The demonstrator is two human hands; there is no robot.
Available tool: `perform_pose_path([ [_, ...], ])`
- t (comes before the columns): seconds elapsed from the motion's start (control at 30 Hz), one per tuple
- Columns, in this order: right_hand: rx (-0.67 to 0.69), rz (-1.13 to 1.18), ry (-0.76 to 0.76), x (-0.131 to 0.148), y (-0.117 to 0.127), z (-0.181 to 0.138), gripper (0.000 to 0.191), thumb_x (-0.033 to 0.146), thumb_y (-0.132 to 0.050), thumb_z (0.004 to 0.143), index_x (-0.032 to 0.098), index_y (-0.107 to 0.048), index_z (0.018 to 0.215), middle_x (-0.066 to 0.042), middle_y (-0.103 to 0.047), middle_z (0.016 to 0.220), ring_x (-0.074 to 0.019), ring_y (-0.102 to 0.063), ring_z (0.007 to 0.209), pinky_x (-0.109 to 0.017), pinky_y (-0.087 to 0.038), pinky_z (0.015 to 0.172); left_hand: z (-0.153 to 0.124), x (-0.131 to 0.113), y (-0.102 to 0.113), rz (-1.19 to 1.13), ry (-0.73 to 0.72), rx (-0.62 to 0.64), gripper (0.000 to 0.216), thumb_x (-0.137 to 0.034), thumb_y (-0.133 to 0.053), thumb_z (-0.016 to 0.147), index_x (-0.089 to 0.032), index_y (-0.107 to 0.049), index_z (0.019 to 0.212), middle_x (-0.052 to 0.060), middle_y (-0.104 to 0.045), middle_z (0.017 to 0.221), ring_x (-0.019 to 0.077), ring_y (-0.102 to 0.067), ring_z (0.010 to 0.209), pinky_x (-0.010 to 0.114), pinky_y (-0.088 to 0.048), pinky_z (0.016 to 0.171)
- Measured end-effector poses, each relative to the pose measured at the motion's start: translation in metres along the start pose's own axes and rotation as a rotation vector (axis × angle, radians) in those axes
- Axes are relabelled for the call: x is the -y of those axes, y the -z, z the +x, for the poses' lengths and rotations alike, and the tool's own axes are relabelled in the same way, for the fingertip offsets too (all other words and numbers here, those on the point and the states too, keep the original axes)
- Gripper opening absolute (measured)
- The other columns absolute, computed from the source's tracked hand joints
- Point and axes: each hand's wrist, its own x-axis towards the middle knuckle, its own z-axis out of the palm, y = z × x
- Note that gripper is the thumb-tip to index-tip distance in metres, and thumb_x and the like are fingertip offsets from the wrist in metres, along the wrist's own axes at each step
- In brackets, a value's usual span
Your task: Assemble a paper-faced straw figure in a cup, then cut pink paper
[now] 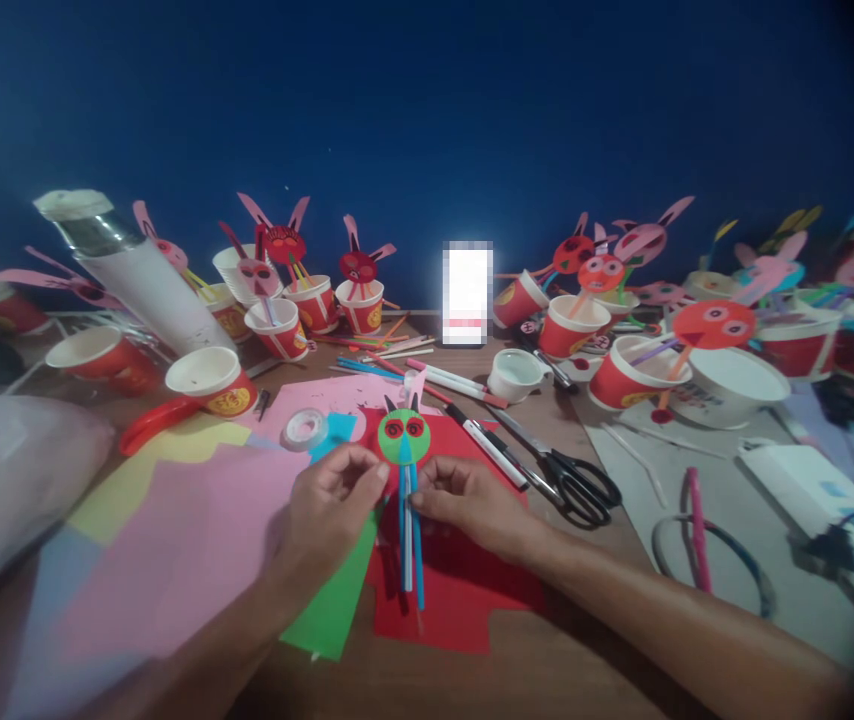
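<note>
A paper puppet with a round green face, red-ringed eyes, a blue pointed nose and dark ears stands in front of me. Blue and white straws hang below its face. My left hand is closed in a pinch at the lower left edge of the face; its exact contact is partly hidden. From the other side, my right hand pinches the blue straw just under the face. Beneath lie a red paper sheet and a green sheet.
Black-handled scissors and markers lie right of the hands. A tape roll rests on pink paper. Red paper cups with paper animal faces line the back, before a bright phone. A white power strip lies right.
</note>
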Motion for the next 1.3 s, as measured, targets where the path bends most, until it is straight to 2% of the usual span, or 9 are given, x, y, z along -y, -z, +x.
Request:
perform_pose_path([
  [0.1, -0.003, 0.021, 0.026, 0.003, -0.001, -0.001, 0.036, 0.043, -0.079, 0.062, 0.015, -0.057, 0.068, 0.005, -0.054, 0.060, -0.0065, -0.045, 0.054, -0.021, -0.035, 0.055, -0.004, 0.000, 0.001, 0.134, -0.225, 0.005, 0.014, -0.022, -0.055, 0.082, -0.018, -0.054, 0.068, -0.001, -0.056, 0.071, 0.0115, -0.053, 0.066, 0.022, -0.043, 0.061],
  [0.2, -0.005, 0.068, 0.025, 0.006, -0.001, -0.002, 0.038, 0.043, -0.081, 0.059, 0.015, -0.058, 0.068, 0.005, -0.054, 0.061, -0.0061, -0.045, 0.054, -0.020, -0.034, 0.054, -0.006, 0.000, -0.002, 0.216, -0.375, 0.067, 0.002, -0.016, -0.058, 0.080, -0.018, -0.059, 0.079, 0.001, -0.059, 0.079, 0.0115, -0.056, 0.069, 0.022, -0.045, 0.064],
  [0.3, -0.008, 0.097, 0.017, 0.009, -0.002, -0.002, 0.040, 0.045, -0.082, 0.056, 0.015, -0.058, 0.067, 0.006, -0.054, 0.060, -0.0059, -0.044, 0.053, -0.020, -0.034, 0.054, -0.005, 0.000, -0.003, 0.254, -0.472, 0.085, 0.007, -0.013, -0.058, 0.080, -0.018, -0.060, 0.085, 0.002, -0.060, 0.082, 0.0114, -0.057, 0.070, 0.021, -0.046, 0.064],
  [0.4, 0.000, 0.102, 0.009, 0.010, -0.003, -0.003, 0.041, 0.045, -0.082, 0.055, 0.015, -0.058, 0.067, 0.006, -0.054, 0.059, -0.0058, -0.044, 0.052, -0.020, -0.034, 0.054, -0.005, 0.001, -0.003, 0.257, -0.500, 0.077, 0.006, -0.012, -0.057, 0.081, -0.017, -0.060, 0.081, 0.002, -0.059, 0.081, 0.0123, -0.057, 0.074, 0.022, -0.046, 0.068],
  [0.7, -0.001, 0.070, 0.020, 0.013, -0.003, -0.004, 0.039, 0.041, -0.083, 0.055, 0.014, -0.057, 0.067, 0.007, -0.053, 0.059, -0.0056, -0.045, 0.054, -0.020, -0.035, 0.055, -0.008, 0.000, -0.002, 0.168, -0.316, 0.138, 0.011, -0.017, -0.051, 0.086, -0.018, -0.056, 0.077, 0.001, -0.057, 0.080, 0.0125, -0.055, 0.076, 0.023, -0.043, 0.071],
  [0.97, 0.051, 0.075, -0.008, 0.010, -0.004, -0.004, 0.039, 0.045, -0.079, 0.060, 0.015, -0.056, 0.070, 0.005, -0.056, 0.057, -0.0078, -0.050, 0.052, -0.022, -0.039, 0.055, -0.007, -0.001, -0.001, 0.048, -0.053, 0.092, 0.015, -0.030, -0.049, 0.086, -0.018, -0.055, 0.079, -0.003, -0.053, 0.065, 0.0113, -0.050, 0.060, 0.021, -0.040, 0.056],
  [1.1, 0.015, 0.049, 0.031, 0.012, -0.002, -0.004, 0.037, 0.044, -0.078, 0.063, 0.016, -0.054, 0.069, 0.005, -0.055, 0.061, -0.0080, -0.049, 0.055, -0.023, -0.040, 0.058, -0.001, -0.001, 0.004, -0.051, -0.008, 0.118, 0.019, -0.032, -0.046, 0.088, -0.018, -0.054, 0.078, -0.001, -0.056, 0.068, 0.0121, -0.053, 0.062, 0.023, -0.042, 0.059],
  [1.2, -0.030, -0.005, 0.077, 0.014, 0.001, -0.003, 0.034, 0.043, -0.076, 0.066, 0.017, -0.053, 0.069, 0.006, -0.052, 0.062, -0.0080, -0.045, 0.057, -0.022, -0.036, 0.058, 0.007, 0.006, 0.008, -0.085, 0.029, 0.129, 0.024, -0.033, -0.040, 0.089, -0.018, -0.054, 0.078, 0.000, -0.058, 0.068, 0.0124, -0.053, 0.059, 0.023, -0.041, 0.055],
  [1.3, -0.029, -0.020, 0.092, 0.014, 0.002, -0.003, 0.032, 0.040, -0.074, 0.068, 0.017, -0.052, 0.070, 0.006, -0.051, 0.064, -0.0082, -0.043, 0.058, -0.022, -0.035, 0.058, 0.014, 0.016, 0.012, 0.008, 0.025, 0.089, 0.020, -0.024, -0.042, 0.085, -0.018, -0.058, 0.094, 0.001, -0.063, 0.072, 0.0136, -0.056, 0.061, 0.024, -0.043, 0.057],
])
